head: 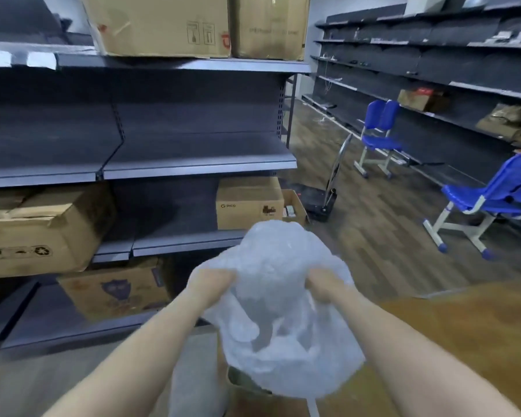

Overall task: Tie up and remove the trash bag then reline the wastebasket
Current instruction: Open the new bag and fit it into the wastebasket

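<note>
Head view: you hold a translucent white trash bag (278,299) up in front of you, both arms stretched forward. Your left hand (211,284) is clenched on the plastic at the bag's left side; your right hand (321,285) is clenched on it at the right side. The film billows above your fists and hangs loose below them. The wastebasket cannot be made out; the view under the bag is blurred. Left of you, dark shelving (193,164) with cardboard boxes (248,203). Right, two blue chairs (379,136) on wood-look floor (373,236).
</note>
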`<act>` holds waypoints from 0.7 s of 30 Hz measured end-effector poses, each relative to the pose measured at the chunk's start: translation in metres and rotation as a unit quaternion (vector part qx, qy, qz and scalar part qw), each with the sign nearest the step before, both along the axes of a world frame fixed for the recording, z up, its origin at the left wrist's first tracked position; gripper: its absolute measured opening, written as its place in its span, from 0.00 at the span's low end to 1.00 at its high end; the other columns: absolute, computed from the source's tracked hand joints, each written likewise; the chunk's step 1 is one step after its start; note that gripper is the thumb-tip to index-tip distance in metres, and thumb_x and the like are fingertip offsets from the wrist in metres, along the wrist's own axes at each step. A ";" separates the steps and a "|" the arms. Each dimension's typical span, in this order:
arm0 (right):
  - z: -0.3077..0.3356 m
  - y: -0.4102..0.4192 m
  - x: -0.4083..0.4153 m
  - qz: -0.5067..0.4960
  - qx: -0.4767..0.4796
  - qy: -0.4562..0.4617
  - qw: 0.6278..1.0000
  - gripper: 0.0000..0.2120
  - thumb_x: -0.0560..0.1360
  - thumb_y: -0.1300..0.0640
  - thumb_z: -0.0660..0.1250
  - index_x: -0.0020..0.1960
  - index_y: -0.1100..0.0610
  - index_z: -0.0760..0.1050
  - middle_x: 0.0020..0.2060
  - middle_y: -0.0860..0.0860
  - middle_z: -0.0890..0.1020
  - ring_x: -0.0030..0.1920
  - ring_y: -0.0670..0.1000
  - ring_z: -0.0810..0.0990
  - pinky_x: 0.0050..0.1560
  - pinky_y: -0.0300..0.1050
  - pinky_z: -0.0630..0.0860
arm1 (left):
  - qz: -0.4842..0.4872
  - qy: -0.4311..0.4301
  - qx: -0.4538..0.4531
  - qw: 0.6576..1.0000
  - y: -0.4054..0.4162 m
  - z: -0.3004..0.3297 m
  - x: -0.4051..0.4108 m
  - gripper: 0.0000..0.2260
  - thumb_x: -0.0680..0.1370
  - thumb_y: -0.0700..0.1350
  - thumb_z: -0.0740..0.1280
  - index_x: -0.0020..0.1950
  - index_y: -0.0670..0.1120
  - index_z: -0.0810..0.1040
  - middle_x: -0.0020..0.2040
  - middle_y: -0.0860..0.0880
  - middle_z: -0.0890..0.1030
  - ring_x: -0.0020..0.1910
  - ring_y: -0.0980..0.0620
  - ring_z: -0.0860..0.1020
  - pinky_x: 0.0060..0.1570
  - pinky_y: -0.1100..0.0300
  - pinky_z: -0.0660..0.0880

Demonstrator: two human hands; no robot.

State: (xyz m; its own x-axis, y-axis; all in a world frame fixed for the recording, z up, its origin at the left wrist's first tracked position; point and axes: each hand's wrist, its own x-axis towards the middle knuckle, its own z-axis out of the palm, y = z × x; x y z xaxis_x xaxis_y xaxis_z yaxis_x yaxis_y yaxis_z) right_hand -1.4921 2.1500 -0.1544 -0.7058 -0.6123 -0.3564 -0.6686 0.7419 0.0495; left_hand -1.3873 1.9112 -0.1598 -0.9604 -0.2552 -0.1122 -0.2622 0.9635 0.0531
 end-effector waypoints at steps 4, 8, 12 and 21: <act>0.114 -0.021 -0.024 -0.116 -0.260 0.142 0.948 0.17 0.74 0.69 0.56 0.59 0.59 0.75 0.57 0.57 0.78 0.57 0.61 0.77 0.53 0.50 0.73 | 0.028 0.182 -0.096 0.978 0.014 0.117 -0.021 0.12 0.76 0.33 0.56 0.58 0.43 0.66 0.45 0.46 0.76 0.42 0.42 0.76 0.35 0.56 0.64; 0.117 -0.028 -0.005 -0.173 -0.320 0.184 0.913 0.11 0.78 0.63 0.54 0.57 0.59 0.71 0.57 0.59 0.78 0.55 0.63 0.77 0.47 0.50 0.71 | 0.096 0.299 0.070 0.947 0.015 0.121 -0.023 0.07 0.75 0.33 0.55 0.48 0.44 0.62 0.37 0.46 0.72 0.34 0.44 0.69 0.29 0.56 0.60; 0.106 -0.040 0.013 -0.217 -0.335 0.061 0.915 0.17 0.81 0.54 0.48 0.57 0.59 0.73 0.58 0.59 0.78 0.57 0.62 0.76 0.48 0.48 0.68 | 0.084 0.218 0.358 0.904 0.024 0.099 -0.025 0.03 0.78 0.40 0.56 0.51 0.41 0.64 0.47 0.44 0.73 0.44 0.46 0.70 0.39 0.53 0.68; 0.080 -0.084 0.052 -0.174 -0.443 -0.349 0.807 0.03 0.75 0.58 0.59 0.44 0.51 0.69 0.42 0.46 0.71 0.43 0.46 0.70 0.45 0.39 0.67 | 0.031 0.126 0.547 0.827 0.047 0.041 -0.013 0.22 0.68 0.35 0.72 0.59 0.44 0.69 0.48 0.54 0.76 0.48 0.60 0.76 0.42 0.73 0.75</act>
